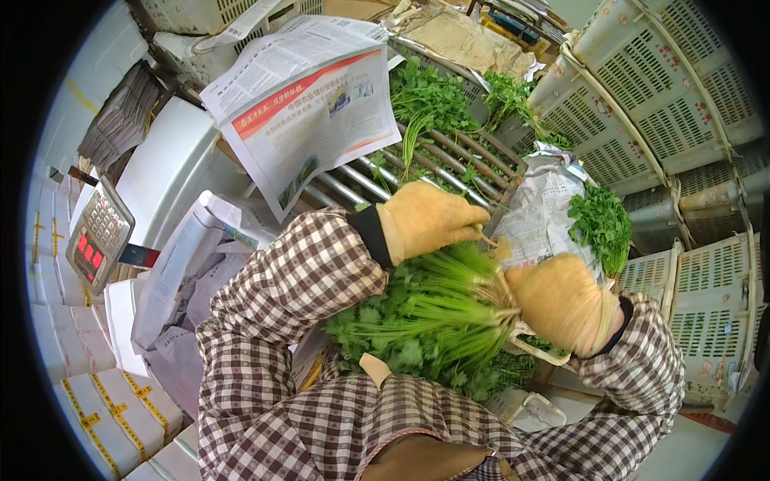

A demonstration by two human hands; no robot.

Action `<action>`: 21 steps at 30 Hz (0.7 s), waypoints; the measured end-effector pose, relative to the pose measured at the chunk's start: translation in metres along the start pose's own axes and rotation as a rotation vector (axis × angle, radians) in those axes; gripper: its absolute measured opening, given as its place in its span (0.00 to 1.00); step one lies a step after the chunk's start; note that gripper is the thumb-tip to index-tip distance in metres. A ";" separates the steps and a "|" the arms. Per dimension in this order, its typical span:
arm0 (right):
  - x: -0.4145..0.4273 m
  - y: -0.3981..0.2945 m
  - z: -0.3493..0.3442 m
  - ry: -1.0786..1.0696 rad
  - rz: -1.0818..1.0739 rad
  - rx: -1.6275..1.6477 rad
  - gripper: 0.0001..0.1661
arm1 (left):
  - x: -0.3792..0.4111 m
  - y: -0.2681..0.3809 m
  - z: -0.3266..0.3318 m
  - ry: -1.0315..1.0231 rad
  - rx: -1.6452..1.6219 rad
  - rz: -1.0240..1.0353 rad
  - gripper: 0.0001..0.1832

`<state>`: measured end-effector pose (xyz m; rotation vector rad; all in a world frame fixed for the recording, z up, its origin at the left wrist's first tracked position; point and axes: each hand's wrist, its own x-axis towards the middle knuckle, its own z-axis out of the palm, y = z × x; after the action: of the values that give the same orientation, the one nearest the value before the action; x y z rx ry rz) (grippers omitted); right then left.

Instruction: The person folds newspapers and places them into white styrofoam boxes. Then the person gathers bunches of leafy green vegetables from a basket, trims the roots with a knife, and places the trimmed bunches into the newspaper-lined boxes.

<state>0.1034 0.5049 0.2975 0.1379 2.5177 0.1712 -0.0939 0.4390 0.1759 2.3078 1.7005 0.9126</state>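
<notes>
A large heap of leafy green herbs, seemingly coriander (421, 318), lies close to my body, roots pointing right. My left hand (436, 219), in a yellow glove, is above the heap with its fingers pinched on a thin stem with a root. My right hand (562, 303), gloved too, is at the root ends; its fingers are hidden from view, so its hold is unclear. Ahead, more coriander (430, 99) rests on a metal bar rack (448, 162). A crumpled newspaper (535, 204) lies beyond my right hand, with a leafy bunch (601, 222) at its right side.
An open newspaper sheet (313, 114) covers the rack's left part. A digital scale display (99, 234) stands at left near white foam boxes (114, 415). Pale plastic crates (649, 90) are stacked at right. A folded paper stack (123, 114) sits at upper left.
</notes>
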 end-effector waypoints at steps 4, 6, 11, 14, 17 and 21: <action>0.005 0.005 0.007 0.090 0.104 -0.082 0.11 | -0.004 0.012 0.009 -0.064 0.160 -0.042 0.14; 0.004 0.003 0.010 0.110 0.141 -0.076 0.17 | -0.002 0.018 0.005 -0.059 0.246 -0.081 0.13; 0.001 -0.003 0.001 0.049 0.216 -0.113 0.42 | -0.002 0.037 0.004 -0.008 0.313 -0.145 0.11; -0.004 0.003 0.017 0.253 0.172 -0.033 0.48 | -0.003 0.046 0.002 -0.044 0.297 -0.171 0.11; -0.006 0.000 0.020 0.284 0.094 0.029 0.50 | 0.003 0.050 -0.001 -0.315 0.258 -0.232 0.11; -0.010 0.003 0.023 0.240 -0.003 0.206 0.50 | -0.003 0.034 0.012 -0.337 -0.112 -0.140 0.15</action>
<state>0.1247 0.5083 0.2853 0.2073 2.7714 -0.0786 -0.0600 0.4266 0.1801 2.0966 1.5982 0.5403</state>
